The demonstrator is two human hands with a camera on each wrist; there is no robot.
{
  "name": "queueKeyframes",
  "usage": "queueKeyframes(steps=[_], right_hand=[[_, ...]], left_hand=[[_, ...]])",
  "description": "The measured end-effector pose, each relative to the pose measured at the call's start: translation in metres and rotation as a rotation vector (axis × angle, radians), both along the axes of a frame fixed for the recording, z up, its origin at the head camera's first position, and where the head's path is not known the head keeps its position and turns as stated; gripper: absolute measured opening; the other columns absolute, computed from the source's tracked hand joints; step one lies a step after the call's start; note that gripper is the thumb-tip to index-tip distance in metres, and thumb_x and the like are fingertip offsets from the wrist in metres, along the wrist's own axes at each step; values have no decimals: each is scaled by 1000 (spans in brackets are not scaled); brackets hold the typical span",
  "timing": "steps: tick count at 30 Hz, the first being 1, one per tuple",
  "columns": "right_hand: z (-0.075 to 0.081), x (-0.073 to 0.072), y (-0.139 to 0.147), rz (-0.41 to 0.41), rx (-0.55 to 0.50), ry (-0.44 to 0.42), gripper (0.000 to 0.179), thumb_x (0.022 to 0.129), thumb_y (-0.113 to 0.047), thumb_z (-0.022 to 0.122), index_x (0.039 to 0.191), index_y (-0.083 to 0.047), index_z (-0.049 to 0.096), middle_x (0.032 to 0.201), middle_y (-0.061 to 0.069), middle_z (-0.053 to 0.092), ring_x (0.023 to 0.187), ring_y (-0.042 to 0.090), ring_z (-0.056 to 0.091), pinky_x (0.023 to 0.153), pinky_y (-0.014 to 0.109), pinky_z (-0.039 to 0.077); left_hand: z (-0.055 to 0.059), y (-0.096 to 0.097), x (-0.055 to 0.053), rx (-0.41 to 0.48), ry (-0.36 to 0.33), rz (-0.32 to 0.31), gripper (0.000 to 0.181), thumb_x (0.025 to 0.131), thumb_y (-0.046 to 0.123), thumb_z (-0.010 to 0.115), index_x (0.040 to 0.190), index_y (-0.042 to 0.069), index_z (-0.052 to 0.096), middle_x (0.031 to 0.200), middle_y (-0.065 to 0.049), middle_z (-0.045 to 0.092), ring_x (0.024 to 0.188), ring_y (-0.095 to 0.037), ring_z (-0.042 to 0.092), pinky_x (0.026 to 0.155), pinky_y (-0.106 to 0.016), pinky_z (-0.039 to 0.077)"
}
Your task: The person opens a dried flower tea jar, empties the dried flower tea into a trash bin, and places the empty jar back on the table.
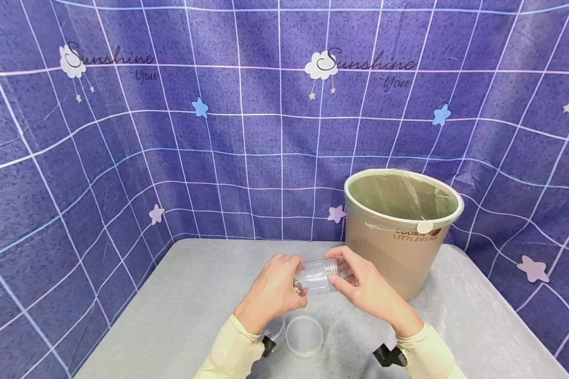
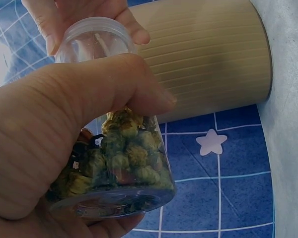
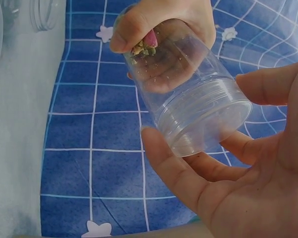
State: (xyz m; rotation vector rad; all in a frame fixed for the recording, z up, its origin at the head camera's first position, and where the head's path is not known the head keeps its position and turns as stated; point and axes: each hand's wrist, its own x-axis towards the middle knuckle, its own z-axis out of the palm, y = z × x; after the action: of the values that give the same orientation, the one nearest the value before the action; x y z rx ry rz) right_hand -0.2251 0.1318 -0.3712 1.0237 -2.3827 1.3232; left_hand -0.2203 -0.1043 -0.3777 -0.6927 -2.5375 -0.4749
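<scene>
A clear plastic jar (image 1: 316,276) lies tilted on its side in the air, mouth end toward the right. Dried flower buds (image 2: 131,153), yellow-green with a pink one among them, are bunched at its base. My left hand (image 1: 277,284) grips the jar around its lower body, the thumb crossing over the side. At the ridged mouth end, my right hand (image 1: 367,284) holds the jar's rim (image 3: 206,116) between thumb and fingertips. The palm faces that end with a gap between.
On the grey table (image 1: 208,295) below the hands stands a round clear container (image 1: 305,337). Another clear container (image 1: 275,329) is partly hidden by the left wrist. A beige bin (image 1: 393,258) with a green liner stands at the back right. Blue patterned cloth (image 1: 265,158) hangs behind.
</scene>
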Motion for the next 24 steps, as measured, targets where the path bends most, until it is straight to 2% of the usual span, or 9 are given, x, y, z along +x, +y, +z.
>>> queueKeyframes(steps=[6, 12, 16, 24], right_hand=[[0, 0, 0, 9, -8, -26, 45, 92, -6, 73, 132, -21, 56, 109, 8, 68, 95, 19, 69, 73, 32, 60], [-1, 0, 0, 32, -25, -48, 48, 91, -4, 73, 132, -20, 55, 109, 3, 68, 94, 21, 70, 74, 31, 61], [-2, -1, 1, 49, -32, -41, 50, 89, -1, 73, 132, -18, 54, 112, 3, 67, 93, 21, 71, 76, 34, 61], [-2, -2, 0, 70, -39, 0, 57, 84, 7, 73, 132, -16, 54, 115, 2, 65, 103, 23, 67, 82, 35, 61]], left_hand=[[0, 0, 0, -5, 4, 3, 47, 59, 21, 87, 101, 13, 68, 93, 2, 71, 90, -20, 62, 82, -34, 53], [-1, 0, -1, -2, 3, 2, 46, 59, 21, 86, 101, 13, 68, 92, 1, 71, 89, -20, 61, 81, -34, 53], [-1, 0, -1, -1, -3, 3, 47, 59, 21, 86, 101, 13, 68, 92, 0, 71, 88, -20, 61, 80, -34, 53], [-1, 0, -2, -1, -10, 4, 47, 58, 20, 87, 101, 14, 68, 91, 1, 71, 87, -19, 60, 79, -33, 53]])
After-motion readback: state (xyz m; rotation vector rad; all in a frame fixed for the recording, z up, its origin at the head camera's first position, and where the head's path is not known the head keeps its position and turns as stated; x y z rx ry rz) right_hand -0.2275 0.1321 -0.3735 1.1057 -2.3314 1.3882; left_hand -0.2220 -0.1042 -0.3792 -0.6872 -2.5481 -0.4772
